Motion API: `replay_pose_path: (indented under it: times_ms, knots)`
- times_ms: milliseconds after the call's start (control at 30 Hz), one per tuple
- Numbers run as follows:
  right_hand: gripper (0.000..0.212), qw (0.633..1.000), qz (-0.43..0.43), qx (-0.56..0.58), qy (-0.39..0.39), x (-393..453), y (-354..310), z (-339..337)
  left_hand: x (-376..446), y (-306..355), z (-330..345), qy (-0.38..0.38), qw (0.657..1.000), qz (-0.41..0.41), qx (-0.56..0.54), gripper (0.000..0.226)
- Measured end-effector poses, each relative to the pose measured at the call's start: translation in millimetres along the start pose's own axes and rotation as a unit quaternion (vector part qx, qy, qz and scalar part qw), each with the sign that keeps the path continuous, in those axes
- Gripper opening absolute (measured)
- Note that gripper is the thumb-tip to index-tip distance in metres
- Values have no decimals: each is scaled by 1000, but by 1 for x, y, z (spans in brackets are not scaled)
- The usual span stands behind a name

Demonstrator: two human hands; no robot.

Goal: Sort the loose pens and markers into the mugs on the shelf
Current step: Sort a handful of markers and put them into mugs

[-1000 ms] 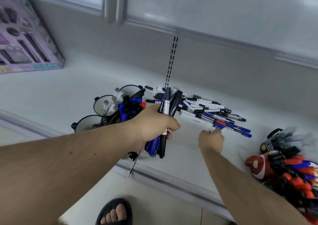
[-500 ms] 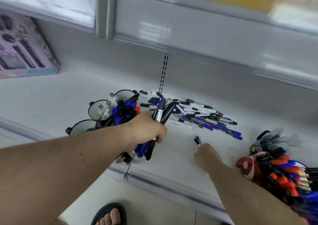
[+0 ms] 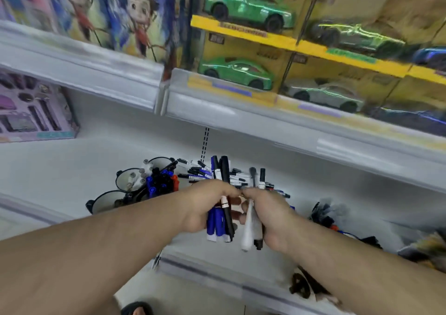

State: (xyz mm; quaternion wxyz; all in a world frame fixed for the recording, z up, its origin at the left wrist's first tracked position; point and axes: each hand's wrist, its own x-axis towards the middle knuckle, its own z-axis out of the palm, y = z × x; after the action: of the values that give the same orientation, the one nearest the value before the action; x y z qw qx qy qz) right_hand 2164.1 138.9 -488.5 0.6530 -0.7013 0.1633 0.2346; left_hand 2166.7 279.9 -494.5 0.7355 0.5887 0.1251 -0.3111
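Two hands meet mid-shelf: the left hand [image 3: 205, 206] grasps a marker bundle [image 3: 220, 220], the right hand [image 3: 268, 208] grasps two pens [image 3: 251, 228], long axes 12-to-6; the mugs [image 3: 130, 182] lie at 10 o'clock, nearer the left.

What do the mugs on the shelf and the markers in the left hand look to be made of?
Mugs: probably glazed ceramic, with a smooth pale inside, a dark rim and dark handles; plastic is possible. Markers in the left hand: plastic, with smooth blue and black barrels and a slight sheen.
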Motion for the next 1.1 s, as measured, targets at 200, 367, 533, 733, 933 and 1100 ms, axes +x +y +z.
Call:
replay_pose_path:
  times_ms: [200,367,533,733,933,1100]
  knots:
    - [34,998,-55,-21,4,-41,-16,-4,-34,-7,29,7,998,56,-11,12]
    - [37,996,-53,67,0,-58,-21,6,-41,-12,50,30,993,106,-38,18]
    - [41,995,-56,67,51,-59,-20,15,-36,-13,56,18,990,130,-47,29]
    - [39,996,-63,58,-16,-65,-29,0,-30,-5,51,-49,983,159,-72,27]
    - [28,990,-112,-83,-10,-64,-27,-15,-28,-3,50,-36,982,184,-15,31]
    - [13,901,-305,-243,190,-64,-30,-25,-21,-6,45,37,980,188,47,24]
